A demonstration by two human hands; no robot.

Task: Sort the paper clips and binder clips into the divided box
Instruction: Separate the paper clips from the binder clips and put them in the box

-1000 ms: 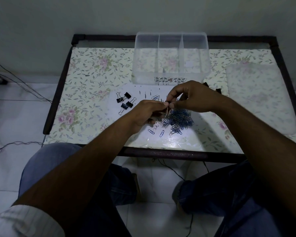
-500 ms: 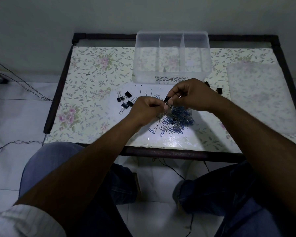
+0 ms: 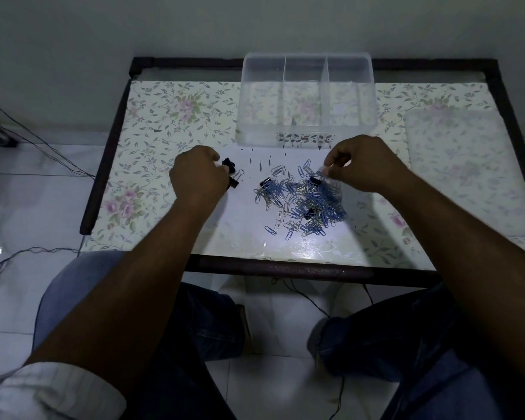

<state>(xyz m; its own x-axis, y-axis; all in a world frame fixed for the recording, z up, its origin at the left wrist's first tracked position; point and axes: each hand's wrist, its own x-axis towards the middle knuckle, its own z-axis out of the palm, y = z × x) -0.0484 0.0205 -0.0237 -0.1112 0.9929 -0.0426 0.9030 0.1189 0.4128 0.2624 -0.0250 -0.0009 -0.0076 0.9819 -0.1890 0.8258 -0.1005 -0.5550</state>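
Your right hand (image 3: 364, 163) pinches loosely at the pile's (image 3: 303, 201) far right edge; what it holds, I cannot tell. Your left hand (image 3: 199, 177), curled over the binder clips (image 3: 232, 174) left of the pile, hides its grip. The box (image 3: 306, 98) lies straight beyond the pile, nearer your right.

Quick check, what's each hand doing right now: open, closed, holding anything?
Left hand: closed over the black binder clips; grip unclear.
Right hand: fingers pinched above the paper clip pile; contents unclear.

Bare forearms, white sleeve (image 3: 49, 395) rolled up at near left. Blue denim jeans (image 3: 82, 286) over both knees, darker at the inner thighs. Left hand (image 3: 199, 177) and right hand (image 3: 365, 163) bare.
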